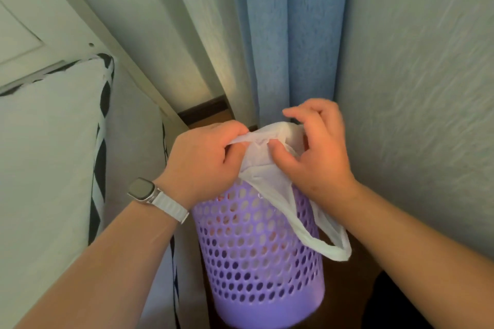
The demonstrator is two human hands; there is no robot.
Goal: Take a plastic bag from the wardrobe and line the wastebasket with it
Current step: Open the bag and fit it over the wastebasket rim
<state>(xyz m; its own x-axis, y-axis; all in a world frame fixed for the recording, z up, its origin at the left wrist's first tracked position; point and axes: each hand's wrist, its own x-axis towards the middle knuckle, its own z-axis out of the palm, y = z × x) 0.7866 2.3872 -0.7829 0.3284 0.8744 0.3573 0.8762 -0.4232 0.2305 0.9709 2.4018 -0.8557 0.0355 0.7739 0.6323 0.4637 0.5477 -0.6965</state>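
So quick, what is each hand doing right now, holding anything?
Left hand: closed, gripping the plastic bag over the wastebasket.
Right hand: closed, pinching the same bag's rim.

There are two hands: one left hand (pixel 203 160) and one right hand (pixel 318 155). There is one watch (pixel 141 189), on the left wrist. There is one bag (pixel 264 168), white, and one handle loop (pixel 328 244) of it hangs in view; if there is a second loop, I cannot tell. There is one basket (pixel 256 262), purple, with round holes too many to count. There is one blue curtain (pixel 288 35). At the left is one pillow (pixel 48 155) with black and white edging; a second such edge shows lower, but I cannot tell if it is another pillow. There is one door (pixel 24 21).
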